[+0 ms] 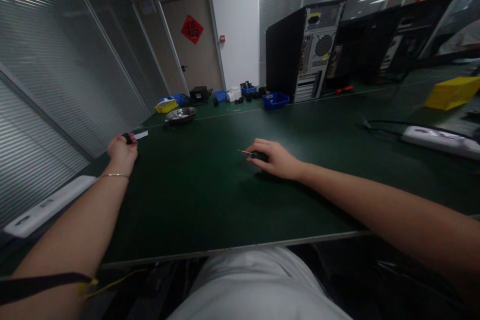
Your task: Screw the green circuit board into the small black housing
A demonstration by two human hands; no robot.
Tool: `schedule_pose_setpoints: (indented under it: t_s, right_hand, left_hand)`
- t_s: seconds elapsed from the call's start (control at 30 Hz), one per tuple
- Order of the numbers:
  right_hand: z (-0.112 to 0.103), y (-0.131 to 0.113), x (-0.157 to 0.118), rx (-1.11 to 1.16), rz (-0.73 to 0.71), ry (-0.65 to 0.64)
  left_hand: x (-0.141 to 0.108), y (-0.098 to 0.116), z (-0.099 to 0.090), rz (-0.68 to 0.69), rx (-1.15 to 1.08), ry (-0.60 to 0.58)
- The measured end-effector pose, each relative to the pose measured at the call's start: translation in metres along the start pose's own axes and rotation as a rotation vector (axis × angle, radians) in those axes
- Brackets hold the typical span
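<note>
In my right hand (pixel 275 157) is a small screwdriver (pixel 260 156) with a dark handle. Its thin metal shaft points left, just above the green tabletop (pixel 195 195). My left hand (pixel 123 151) is stretched out to the table's left side, fingers curled round a small black object (pixel 128 138) whose kind I cannot make out. Right beside those fingers lies a white strip (pixel 141 135); whether they touch it is unclear. A shiny metal bowl (pixel 181 115) stands beyond my left hand.
White power strips lie at the left (pixel 52 205) and right (pixel 442 141). Farther back are a blue bin (pixel 276 100), a yellow tray (pixel 166 106), a black computer case (pixel 287 55) and a red-handled tool (pixel 345 89). A yellow box (pixel 452 93) sits at right.
</note>
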State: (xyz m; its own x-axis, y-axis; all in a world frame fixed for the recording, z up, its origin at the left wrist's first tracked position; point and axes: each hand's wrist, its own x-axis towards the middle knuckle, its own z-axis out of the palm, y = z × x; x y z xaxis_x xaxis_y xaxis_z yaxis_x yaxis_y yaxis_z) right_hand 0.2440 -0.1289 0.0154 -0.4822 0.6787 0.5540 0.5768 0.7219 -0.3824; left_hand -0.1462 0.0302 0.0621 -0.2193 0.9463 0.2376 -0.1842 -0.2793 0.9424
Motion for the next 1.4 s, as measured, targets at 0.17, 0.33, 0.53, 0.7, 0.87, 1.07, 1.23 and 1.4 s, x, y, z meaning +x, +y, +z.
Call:
schedule_pose_setpoints:
  t_s: [0.17,0.33,0.53,0.7,0.87,1.07,1.23,1.4]
  right_hand:
    - [0.001,0.004,0.0,-0.028,0.027,0.003]
    - [0.002,0.009,-0.001,-0.065,0.064,0.002]
    - [0.003,0.01,-0.001,-0.105,0.089,-0.025]
    - [0.004,0.01,-0.002,-0.134,0.094,-0.084]
    - [0.004,0.009,-0.001,-0.152,0.077,-0.146]
    - [0.004,0.007,-0.001,-0.184,0.069,-0.179]
    - [0.004,0.007,-0.001,-0.199,0.069,-0.182]
    - [0.003,0.008,-0.002,-0.2,0.063,-0.182]
  left_hand:
    - [-0.02,-0.03,0.053,-0.117,-0.012,-0.121]
    - [-0.081,-0.053,0.11,-0.294,0.004,-0.535]
    - [-0.128,-0.057,0.123,-0.414,0.063,-0.792]
    - [-0.136,-0.057,0.122,-0.414,0.103,-0.921]
    - [-0.138,-0.058,0.124,-0.368,0.145,-0.948]
    - [-0.138,-0.059,0.123,-0.321,0.18,-0.962]
    - [-0.139,-0.061,0.123,-0.27,0.223,-0.97]
    - [-0.143,-0.059,0.124,-0.218,0.277,-0.964]
